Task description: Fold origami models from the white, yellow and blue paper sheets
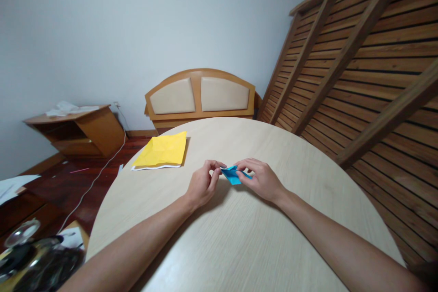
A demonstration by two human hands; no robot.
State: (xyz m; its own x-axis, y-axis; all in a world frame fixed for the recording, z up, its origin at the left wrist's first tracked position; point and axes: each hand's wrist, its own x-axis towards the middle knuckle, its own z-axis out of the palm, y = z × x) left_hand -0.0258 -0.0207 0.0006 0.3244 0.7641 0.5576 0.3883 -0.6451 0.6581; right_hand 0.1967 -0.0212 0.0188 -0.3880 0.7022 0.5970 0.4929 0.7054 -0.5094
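Observation:
A small piece of folded blue paper (232, 176) is held between my two hands, just above the middle of the round table. My left hand (204, 180) pinches its left corner between thumb and fingers. On the other side, my right hand (262, 178) grips the right part, the thumb in front and the fingers over the top edge. The paper has creases and comes to a point at the bottom. Part of it is hidden behind the right fingers.
Yellow paper (160, 149) with a white edge beneath it lies at the table's (239, 246) far left. Beyond stand a wooden headboard (197, 82) and a low cabinet (92, 132). Wooden slats (376, 77) lean at the right. A white cable (99, 175) crosses the floor.

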